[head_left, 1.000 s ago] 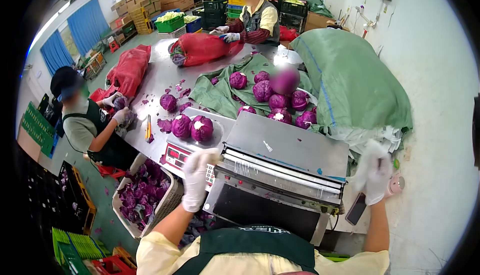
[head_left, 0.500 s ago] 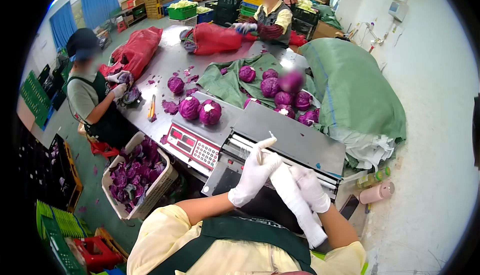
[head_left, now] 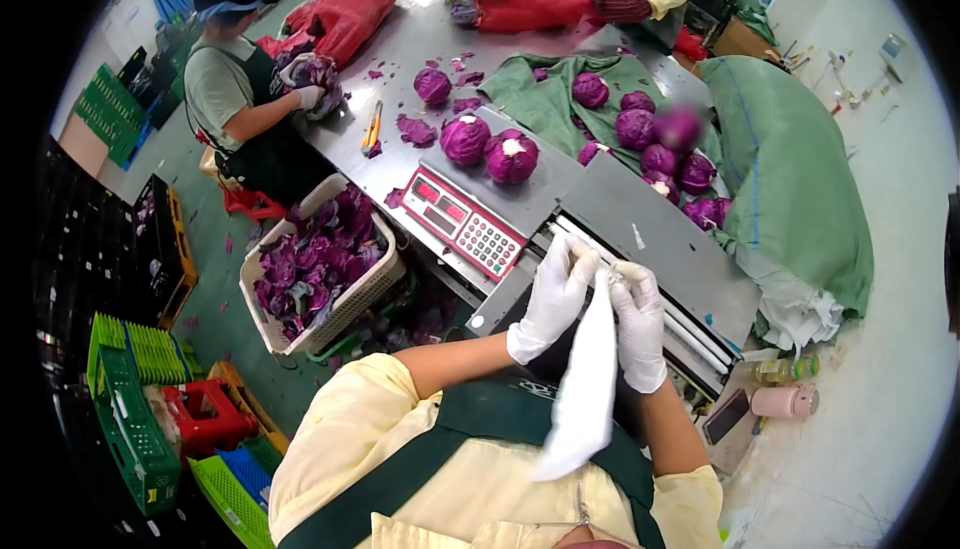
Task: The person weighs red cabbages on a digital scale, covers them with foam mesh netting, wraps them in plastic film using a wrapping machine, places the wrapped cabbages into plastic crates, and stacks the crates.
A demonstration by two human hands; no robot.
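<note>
My left hand (head_left: 555, 299) and my right hand (head_left: 640, 329) both wear white gloves. Between them a long, limp white cloth (head_left: 583, 389) hangs down over my apron; it looks like a tube or sleeve. The fingers of both hands are closed at its upper end, and their tips come close together there. Just beyond my hands is the wrapping machine (head_left: 650, 239), with rollers and a grey metal plate. A scale (head_left: 460, 219) with a red-edged keypad sits to the left, and two red cabbages (head_left: 511, 157) rest on its platform.
More red cabbages (head_left: 636, 130) lie on green sacking by a bulging green sack (head_left: 790, 179). A crate of purple leaves (head_left: 385, 274) stands at left. A yellow-handled knife (head_left: 373, 125) lies on the steel table. A co-worker (head_left: 240, 89) handles a cabbage; another works farther back. A pink bottle (head_left: 785, 402) is at right.
My view has shifted, so the scene sits lower and further right. My left hand's raised finger has bent in, and both hands have come together at the cloth's top, which now hangs straighter.
</note>
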